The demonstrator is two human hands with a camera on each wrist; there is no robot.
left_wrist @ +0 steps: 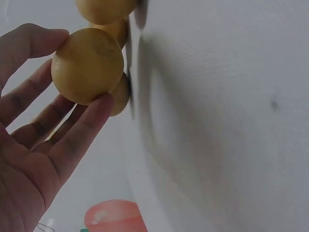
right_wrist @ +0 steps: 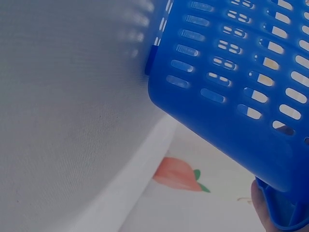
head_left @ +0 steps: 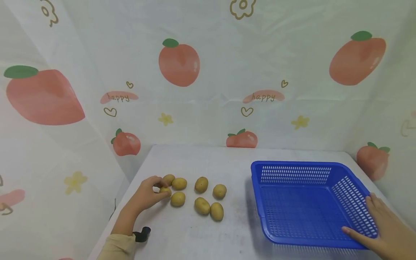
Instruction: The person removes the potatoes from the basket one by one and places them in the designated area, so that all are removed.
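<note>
At the left of the group of potatoes, my left hand pinches a potato between thumb and fingertips. In the left wrist view it is raised at the fingertips, with other potatoes close behind and beside it. Several more potatoes lie on the white table to its right. On the right stands a blue plastic basket with slotted walls and nothing in it. My right hand rests on its near right corner, fingers extended along the right rim and thumb spread over the front rim.
The white tabletop ends at a pale cloth backdrop printed with fruit and flowers, which also hangs along the left and right sides. A black strap with a small device sits on my left wrist.
</note>
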